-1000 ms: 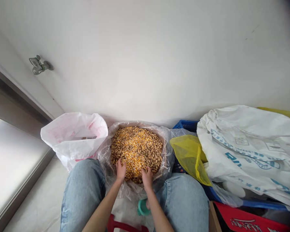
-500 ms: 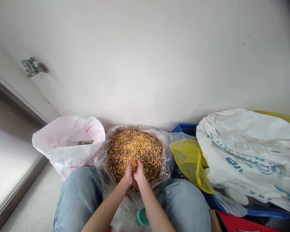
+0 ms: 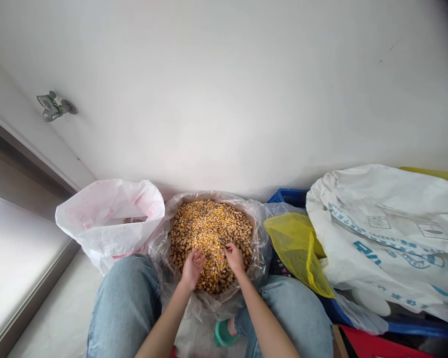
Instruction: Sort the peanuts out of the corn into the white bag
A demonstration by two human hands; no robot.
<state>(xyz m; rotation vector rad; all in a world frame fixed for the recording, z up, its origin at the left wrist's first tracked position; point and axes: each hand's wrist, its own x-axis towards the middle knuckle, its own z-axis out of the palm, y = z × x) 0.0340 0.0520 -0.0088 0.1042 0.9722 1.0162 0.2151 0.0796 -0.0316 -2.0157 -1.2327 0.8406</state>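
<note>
A round container lined with a transparent plastic bag [image 3: 212, 196] sits between my knees, heaped with a mix of yellow corn kernels [image 3: 205, 228] and peanuts in their shells [image 3: 242, 243]. My left hand [image 3: 192, 268] rests on the near part of the pile with its fingers spread and apart, holding nothing. My right hand [image 3: 234, 257] lies on the pile to the right, its fingertips drawn together at the peanuts. I cannot tell whether those fingers hold anything.
A white plastic bag [image 3: 110, 221] stands open at the left. To the right are a yellow bag [image 3: 294, 248], a blue crate [image 3: 288, 197] and a large white printed sack [image 3: 384, 233]. My jeans-clad knees [image 3: 124, 308] and a green slipper [image 3: 223, 333] lie below; a wall fitting [image 3: 52, 106] is above.
My hands were pressed together, cupped over the middle of the pile. Now they have drawn apart and lie lower on the pile, the left hand open and the right hand's fingertips pinched.
</note>
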